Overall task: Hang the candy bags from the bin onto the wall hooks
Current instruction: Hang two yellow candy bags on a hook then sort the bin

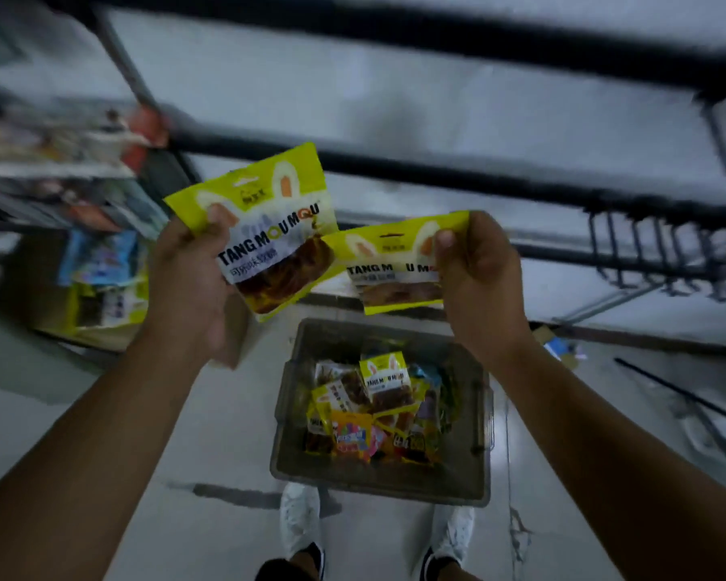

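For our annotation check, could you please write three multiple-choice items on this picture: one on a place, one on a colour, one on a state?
1. Where is the bin? A on a shelf; B on the floor by the shoes; C on a hook.
2. Colour of the first bag, in the left hand? A yellow-green; B red; C black.
3. The right hand is: A hanging idle; B pressing the bin; C pinching the second bag.
Key: B, it sits on the floor before both shoes; A, its border is yellow-green; C, the thumb pinches its top corner.
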The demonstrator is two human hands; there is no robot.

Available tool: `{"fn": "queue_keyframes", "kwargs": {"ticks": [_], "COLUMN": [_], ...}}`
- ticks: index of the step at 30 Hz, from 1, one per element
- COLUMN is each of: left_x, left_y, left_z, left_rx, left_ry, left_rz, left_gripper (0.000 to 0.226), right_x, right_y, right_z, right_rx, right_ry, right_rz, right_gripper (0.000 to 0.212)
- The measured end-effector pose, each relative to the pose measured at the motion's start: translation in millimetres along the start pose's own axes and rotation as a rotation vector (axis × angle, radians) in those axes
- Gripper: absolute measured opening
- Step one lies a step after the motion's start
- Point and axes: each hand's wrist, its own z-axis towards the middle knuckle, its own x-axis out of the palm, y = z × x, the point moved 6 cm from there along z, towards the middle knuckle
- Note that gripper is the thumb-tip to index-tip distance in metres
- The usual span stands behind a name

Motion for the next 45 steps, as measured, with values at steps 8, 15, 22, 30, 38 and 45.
{"fn": "queue_keyframes", "kwargs": {"ticks": [8, 15, 22, 30, 38, 45], "left_x": [24.0, 36.5, 47.3, 59.4, 58.2, 59.9], "left_y": [-197.0, -336.7, -436.7, -493.2, -525.5, -563.2], "left_z": [-33.1, -46.1, -59.7, -73.9, -92.8, -105.0], "left_rx": [0.25, 0.349, 0.421, 0.44, 0.486, 0.626], "left_ry": [-0.005, 0.088, 0.128, 0.155, 0.036, -0.001], "left_rz": [-0.009, -0.086, -0.115, -0.096, -0.111, -0.039], "left_gripper": [0.019, 0.018, 0.023, 0.004, 0.019, 0.014], "right_x": [-5.5, -6.0, -5.0, -9.8, -25.5, -22.0], "right_y": [208.2, 351.4, 450.5, 509.1, 542.6, 559.9], "right_z": [26.5, 26.4, 23.9, 29.6, 42.8, 61.5], "right_rx": [-0.233, -0.326, -0.387, -0.397, -0.419, -0.314], "right_ry": [-0.139, -0.243, -0.31, -0.268, -0.133, -0.041], "right_rz": [0.021, 0.093, 0.171, 0.242, 0.297, 0.419], "right_gripper": [0.018, 0.023, 0.023, 0.019, 0.018, 0.025]}}
